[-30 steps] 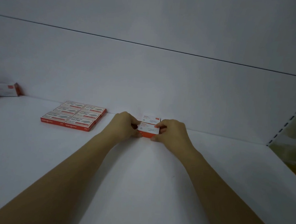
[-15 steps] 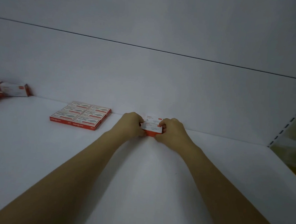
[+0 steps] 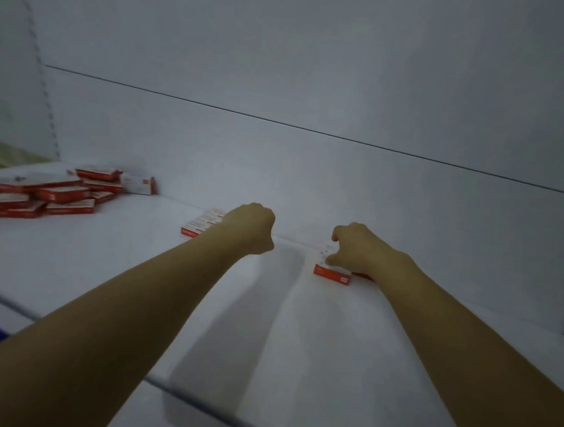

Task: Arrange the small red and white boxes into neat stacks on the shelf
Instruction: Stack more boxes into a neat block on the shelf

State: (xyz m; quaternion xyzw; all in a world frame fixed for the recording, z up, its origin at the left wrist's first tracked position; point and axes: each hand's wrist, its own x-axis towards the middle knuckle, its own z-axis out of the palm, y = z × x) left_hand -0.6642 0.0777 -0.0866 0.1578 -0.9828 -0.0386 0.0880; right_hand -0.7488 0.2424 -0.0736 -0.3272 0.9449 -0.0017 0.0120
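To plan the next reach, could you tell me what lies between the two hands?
Head view: only bare white shelf between the left hand and right hand.

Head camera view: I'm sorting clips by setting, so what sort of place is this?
Probably a shop or stockroom shelving bay. A deep white shelf meets a plain back panel, a slotted upright runs up the left, and many identical red and white boxes lie heaped as stock.

The light is dim and bluish. My arms throw soft grey shadows across the white shelf (image 3: 112,262). Everything looks slightly smeared, and the pile of boxes (image 3: 44,194) at far left is blurred; straight lines bend near the edges.
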